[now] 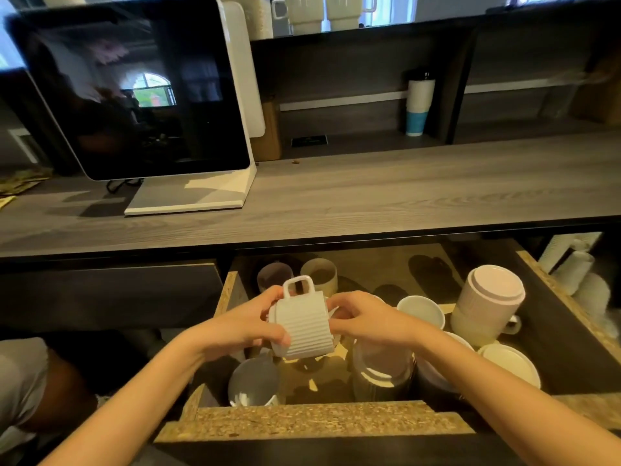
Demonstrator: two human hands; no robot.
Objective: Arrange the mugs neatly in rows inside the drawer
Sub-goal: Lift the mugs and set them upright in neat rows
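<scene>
Left hand (255,326): clamped on the left side of the ribbed mug (302,326), thumb across the ribs near its lower edge.
Ribbed mug: held in the air above the middle of the open drawer (319,420), tipped on its side, handle pointing up and away.
Right hand (363,319): fingers closed against the mug's right end (whether they hook the rim cannot be told).
Below the mug: a grey mug (253,381) at front left and an upturned mug (383,368) just right of centre, with a bare gap between.
Right side: several more upturned mugs and a tall stacked pair (487,302), loosely placed, no clear row yet.
Risk 1: ribs are smooth glaze; a slip while re-gripping would drop it onto ceramic below.
Risk 2: lowering it tilted could knock a neighbour, likely chipping a rim.
Risk 3: handle turned outward would probably crowd the row.
</scene>
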